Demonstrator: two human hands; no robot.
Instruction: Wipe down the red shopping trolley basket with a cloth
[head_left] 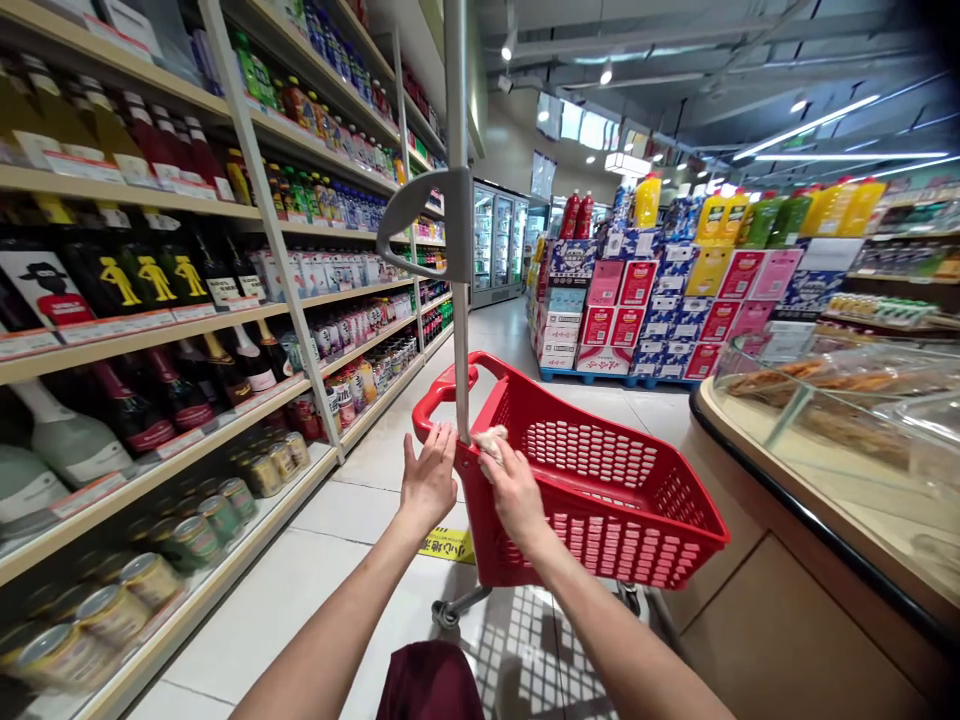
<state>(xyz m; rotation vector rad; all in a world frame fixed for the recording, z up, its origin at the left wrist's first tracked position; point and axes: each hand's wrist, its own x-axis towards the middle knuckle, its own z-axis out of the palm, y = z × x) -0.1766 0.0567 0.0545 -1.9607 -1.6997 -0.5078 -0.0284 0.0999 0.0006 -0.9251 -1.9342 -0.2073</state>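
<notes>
A red plastic shopping basket cart (600, 505) with perforated sides stands in front of me on small wheels. My left hand (431, 480) rests against its near left corner, just below the curved red handle (431, 400), with the fingers stretched out and nothing in them. In my right hand (514, 490) is a crumpled white cloth (492, 438), pressed to the basket's rim beside the foot of the metal pole (458, 340). The fingers bend over the cloth and partly cover it. Higher up, a grey loop grip (427, 225) is fixed to the pole.
Shelves (300, 300) of bottles and cans line the left side. A glass-topped counter (780, 450) with baked goods curves along the right. Stacked drink boxes (622, 310) stand ahead. A yellow floor sticker (448, 545) lies on the tiles beside the cart.
</notes>
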